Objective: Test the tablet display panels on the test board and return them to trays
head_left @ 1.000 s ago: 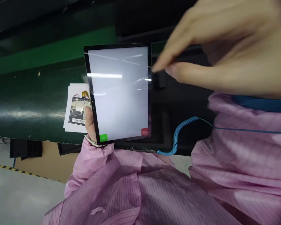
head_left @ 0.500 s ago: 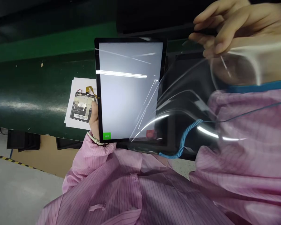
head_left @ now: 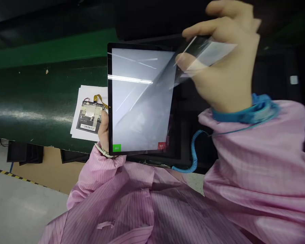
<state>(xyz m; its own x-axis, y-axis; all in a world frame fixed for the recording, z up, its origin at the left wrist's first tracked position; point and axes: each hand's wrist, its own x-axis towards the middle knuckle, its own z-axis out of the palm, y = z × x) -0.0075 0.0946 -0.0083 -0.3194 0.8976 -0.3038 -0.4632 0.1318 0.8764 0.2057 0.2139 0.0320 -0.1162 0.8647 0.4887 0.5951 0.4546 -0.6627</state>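
A tablet with a lit, pale blank screen, a green box at its lower left and a red one at its lower right, is held up by my left hand. Only the thumb shows at the tablet's left edge; the fingers are hidden behind it. Over the tablet's upper right corner, my right hand has a clear plastic film between thumb and fingers, slightly blurred. The film is bent up at that corner, and its curved edge runs diagonally across the screen.
Left of the tablet, a black circuit assembly with a gold ribbon cable lies on white paper on the dark green bench. A coiled blue cord runs to a blue wrist strap. Black trays stand below the bench.
My right hand has moved left, closer to the tablet, bringing the film with it. Before, the film stretched far out to the right. The tablet has shifted slightly right.
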